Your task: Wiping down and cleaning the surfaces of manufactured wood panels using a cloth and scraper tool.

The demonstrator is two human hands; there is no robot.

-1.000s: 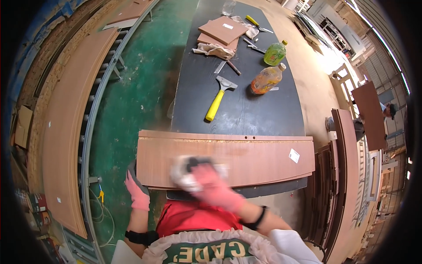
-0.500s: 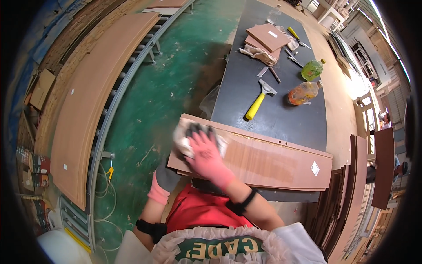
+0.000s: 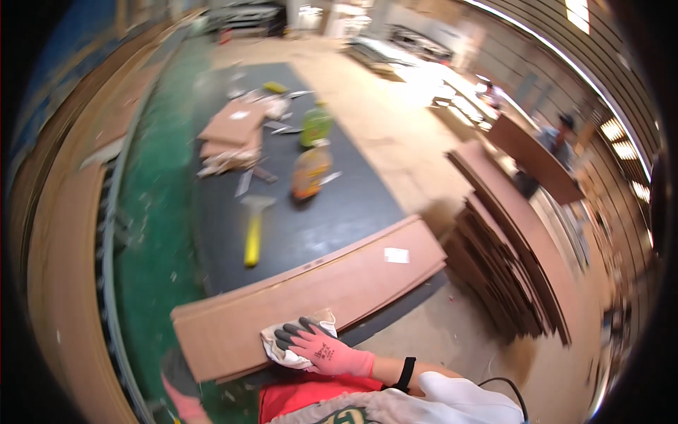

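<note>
My right hand, in a pink glove with dark grey fingertips, presses a whitish cloth onto the near edge of a long reddish-brown board. Its fingers bend over the cloth. Beneath that board the edge of at least one more shows. My left hand, gloved alike, is beside the board's left end. Blur and its turned position hide how its fingers lie and whether they touch the board. The boards lie across the near end of a dark table. Beyond them is a scraper with a yellow handle.
Further along the table are an orange bottle, a green bottle and small brown panels on cloths. Boards stand stacked at the right, and a person is behind them. A roller conveyor carrying boards runs along the left.
My view has swung to the right. My right hand has wiped the cloth from the board's left end to its near edge, further right. My left hand remains by the left end.
</note>
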